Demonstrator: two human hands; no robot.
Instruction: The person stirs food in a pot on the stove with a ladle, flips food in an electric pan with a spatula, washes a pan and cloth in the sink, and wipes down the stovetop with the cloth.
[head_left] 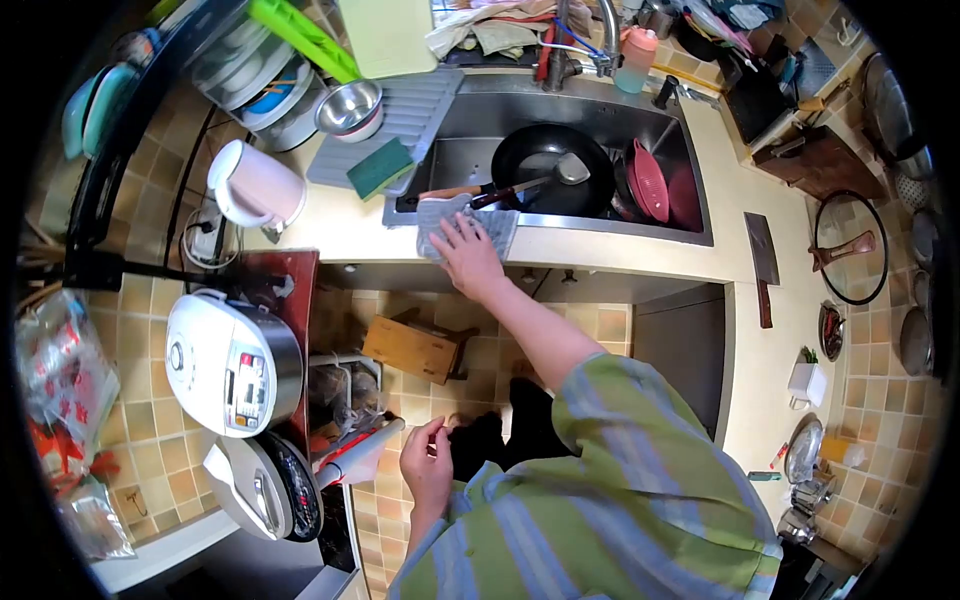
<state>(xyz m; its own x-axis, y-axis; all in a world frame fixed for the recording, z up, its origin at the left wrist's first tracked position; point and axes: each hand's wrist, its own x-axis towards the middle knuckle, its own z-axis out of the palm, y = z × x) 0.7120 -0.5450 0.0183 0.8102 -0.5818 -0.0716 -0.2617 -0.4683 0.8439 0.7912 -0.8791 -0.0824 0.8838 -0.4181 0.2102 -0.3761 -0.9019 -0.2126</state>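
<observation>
My right hand (pixel 466 255) lies on a grey cloth (pixel 501 231) at the sink's front rim, its fingers spread flat over it. Part of the cloth hangs over the inner edge, beside a wooden handle and the dark handle of a spatula (pixel 572 169). That spatula rests in a black wok (pixel 520 160) inside the steel sink (pixel 600 226). Low beside my body, my left hand (pixel 428 468) is curled loosely, with nothing visible in it. A green sponge (pixel 380 168) sits on the grey drainboard (pixel 425 115), left of the cloth.
A pink colander (pixel 648 182) stands in the sink's right end. On the right counter lies a cleaver (pixel 762 252). To the left are a white kettle (pixel 258 186) and a rice cooker (pixel 235 365). A wooden stool (pixel 412 348) stands on the floor under the counter.
</observation>
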